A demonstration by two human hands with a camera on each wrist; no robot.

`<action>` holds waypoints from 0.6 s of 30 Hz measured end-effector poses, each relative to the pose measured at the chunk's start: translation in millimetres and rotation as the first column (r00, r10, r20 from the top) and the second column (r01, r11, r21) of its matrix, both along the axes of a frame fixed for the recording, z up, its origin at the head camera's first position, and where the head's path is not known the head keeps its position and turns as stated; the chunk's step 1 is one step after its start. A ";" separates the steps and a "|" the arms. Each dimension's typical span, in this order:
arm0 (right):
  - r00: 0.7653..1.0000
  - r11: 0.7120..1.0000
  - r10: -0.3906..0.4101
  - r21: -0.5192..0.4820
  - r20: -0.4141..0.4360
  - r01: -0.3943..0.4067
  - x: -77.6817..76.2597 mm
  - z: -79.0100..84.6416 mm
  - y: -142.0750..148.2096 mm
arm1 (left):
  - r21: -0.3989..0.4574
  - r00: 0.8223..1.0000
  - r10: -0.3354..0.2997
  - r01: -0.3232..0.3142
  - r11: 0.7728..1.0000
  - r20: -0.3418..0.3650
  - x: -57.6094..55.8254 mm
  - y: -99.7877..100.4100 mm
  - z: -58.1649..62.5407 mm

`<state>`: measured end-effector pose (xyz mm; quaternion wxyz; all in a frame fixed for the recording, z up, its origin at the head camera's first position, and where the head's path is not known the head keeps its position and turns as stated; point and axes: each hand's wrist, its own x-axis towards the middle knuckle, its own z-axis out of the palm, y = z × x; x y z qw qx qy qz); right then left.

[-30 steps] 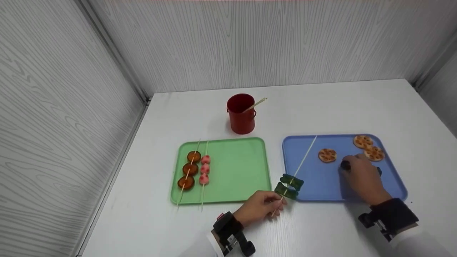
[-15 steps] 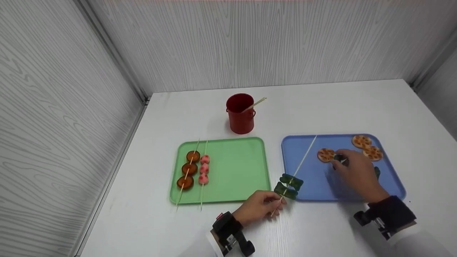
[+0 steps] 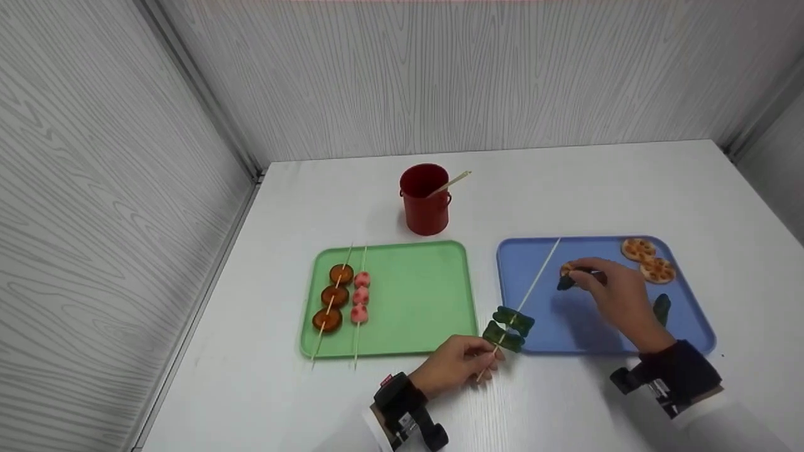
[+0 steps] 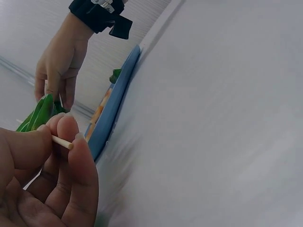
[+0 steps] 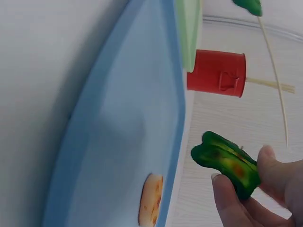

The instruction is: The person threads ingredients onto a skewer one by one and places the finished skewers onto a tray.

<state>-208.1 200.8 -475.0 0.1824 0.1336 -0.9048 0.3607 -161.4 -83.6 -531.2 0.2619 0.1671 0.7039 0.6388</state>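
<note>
My left hand pinches the lower end of a bamboo skewer between thumb and fingers. Two green pepper pieces are threaded low on it, just above the fingers. The skewer slants up to the right, across the blue tray's left part. Over that tray, my right hand pinches another green pepper piece, apart from the skewer. Partly covered by the right hand, a lotus root slice lies behind it. One more green pepper piece rests on the tray beside the right wrist.
Two lotus root slices lie at the blue tray's far right corner. The green tray carries a skewer of brown round slices and one of pink pieces. Behind stands a red bucket with skewers leaning out.
My right hand has lifted the green pepper piece off the blue tray and moved left, towards the skewer. The left hand and its skewer have stayed in place.
</note>
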 end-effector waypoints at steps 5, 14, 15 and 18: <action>0.998 0.992 -0.008 -0.124 0.061 0.016 -1.2 5.7 -5.2 | -0.011 1.000 -0.001 0.001 1.000 0.001 0.2 0.0 0.2; 0.994 0.975 -0.113 -0.192 -0.004 0.110 -4.7 7.1 -8.4 | -0.023 1.000 -0.011 0.011 1.000 -0.005 0.6 -0.6 0.0; 0.992 0.973 -0.129 -0.193 -0.018 0.123 -4.9 7.0 -9.0 | -0.022 1.000 -0.013 0.013 1.000 -0.010 0.6 -0.6 0.0; 0.982 0.964 -0.184 -0.201 -0.046 0.171 -6.2 6.7 -10.6 | -0.018 1.000 -0.018 0.017 1.000 -0.014 0.8 -0.6 0.3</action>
